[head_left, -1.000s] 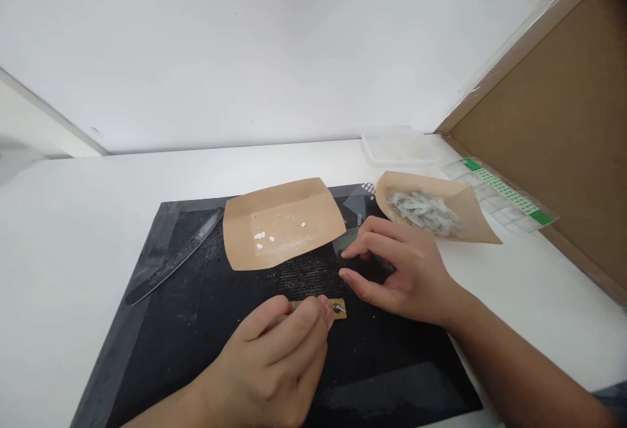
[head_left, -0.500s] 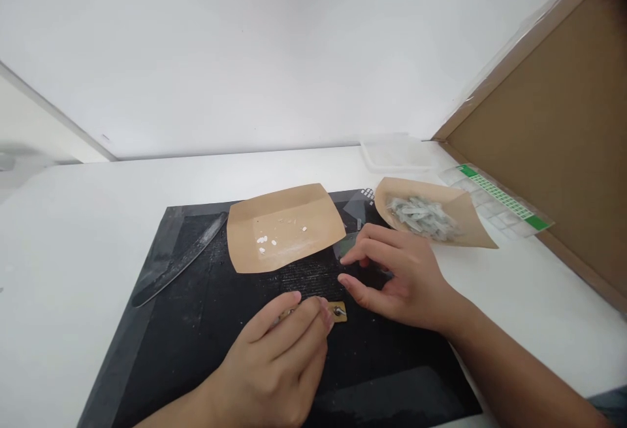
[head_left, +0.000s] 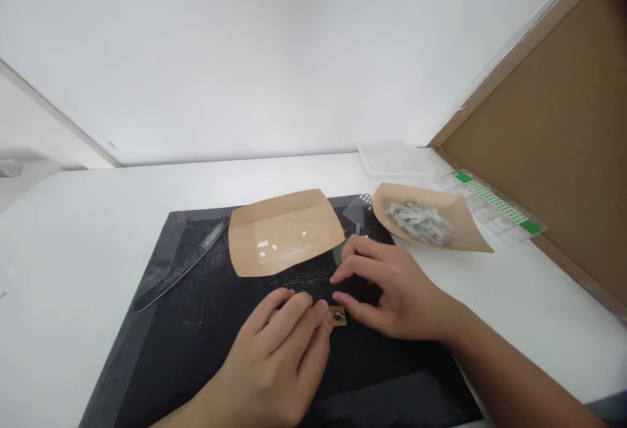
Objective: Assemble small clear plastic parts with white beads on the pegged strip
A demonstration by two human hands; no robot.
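My left hand (head_left: 279,349) lies over the black mat (head_left: 235,362) with its fingers curled together onto a small tan strip with a metal fitting (head_left: 339,315). Most of the strip is hidden beneath these fingers; only its right end shows. Just to the right hovers my right hand (head_left: 386,291), thumb and forefinger apart, with no object visible between them. Beyond the hands, a brown paper tray (head_left: 313,209) holds several small white bits. A second paper tray (head_left: 473,235), at the right, carries a heap of pale greenish, translucent pieces (head_left: 421,221).
A long dark blade-like tool (head_left: 183,270) lies at the mat's left. Small clear sheets with white squares (head_left: 365,200) are between the trays. A clear plastic sheet with green print (head_left: 494,199) rests near the brown board (head_left: 548,140). A translucent lid (head_left: 394,160) sits behind.
My right hand has shifted slightly left and down, closer to the strip. The fingers of my left hand have drawn in a little over it. The view has tilted slightly.
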